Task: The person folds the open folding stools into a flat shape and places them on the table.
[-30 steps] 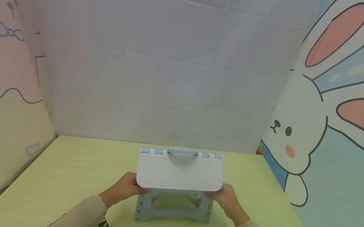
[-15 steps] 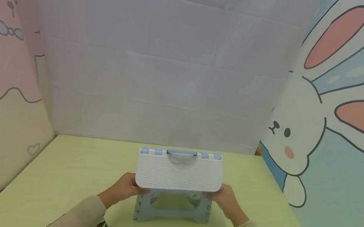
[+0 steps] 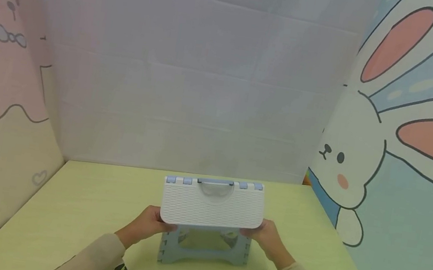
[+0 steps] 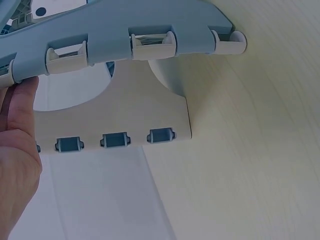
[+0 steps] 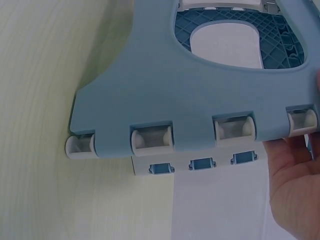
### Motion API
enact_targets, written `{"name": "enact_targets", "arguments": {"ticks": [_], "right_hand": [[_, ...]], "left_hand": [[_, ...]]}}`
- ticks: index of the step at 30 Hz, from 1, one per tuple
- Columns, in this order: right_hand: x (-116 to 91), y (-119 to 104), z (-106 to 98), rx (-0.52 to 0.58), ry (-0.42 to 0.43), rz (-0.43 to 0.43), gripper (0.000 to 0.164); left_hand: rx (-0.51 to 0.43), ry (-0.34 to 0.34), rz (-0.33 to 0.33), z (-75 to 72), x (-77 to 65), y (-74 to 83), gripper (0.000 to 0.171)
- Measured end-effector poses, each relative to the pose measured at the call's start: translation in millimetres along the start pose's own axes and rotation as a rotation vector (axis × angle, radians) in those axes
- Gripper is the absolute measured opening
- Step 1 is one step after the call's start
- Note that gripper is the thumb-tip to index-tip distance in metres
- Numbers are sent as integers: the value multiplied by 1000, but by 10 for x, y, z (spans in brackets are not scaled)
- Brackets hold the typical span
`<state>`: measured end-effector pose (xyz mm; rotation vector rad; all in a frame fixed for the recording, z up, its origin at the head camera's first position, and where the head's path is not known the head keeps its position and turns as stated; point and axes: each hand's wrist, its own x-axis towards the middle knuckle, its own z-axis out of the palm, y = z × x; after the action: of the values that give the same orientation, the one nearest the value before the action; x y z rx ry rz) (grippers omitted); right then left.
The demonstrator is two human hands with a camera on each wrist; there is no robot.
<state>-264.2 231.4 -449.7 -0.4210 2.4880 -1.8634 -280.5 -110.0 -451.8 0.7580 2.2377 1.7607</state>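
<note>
A folding step stool (image 3: 212, 210) stands unfolded on the table, its white woven-pattern top toward me and its blue leg frame below. My left hand (image 3: 145, 225) grips the stool's left end just under the top, the thumb showing at the front. At the opposite end my right hand (image 3: 268, 240) holds it in the same way. Most fingers are hidden behind the stool. In the left wrist view a white side panel (image 4: 135, 100) with hinge slots shows behind the blue leg panel (image 4: 195, 30). The right wrist view shows the other end of that leg panel (image 5: 175, 95), beside my hand (image 5: 297, 190).
The pale yellow-green table (image 3: 105, 188) stretches around the stool on every side. A plain whitish sheet (image 3: 199, 82) hangs behind it. Cartoon-printed panels flank the table, with a white rabbit (image 3: 353, 149) on the right one.
</note>
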Motion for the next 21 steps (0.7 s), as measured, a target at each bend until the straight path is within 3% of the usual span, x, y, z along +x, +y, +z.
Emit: {"name": "enact_targets", "arguments": {"ticks": [21], "right_hand": [[-3, -12, 20, -18, 9, -27, 37]], "left_hand": [[6, 8, 1, 7, 5, -8, 32]]}}
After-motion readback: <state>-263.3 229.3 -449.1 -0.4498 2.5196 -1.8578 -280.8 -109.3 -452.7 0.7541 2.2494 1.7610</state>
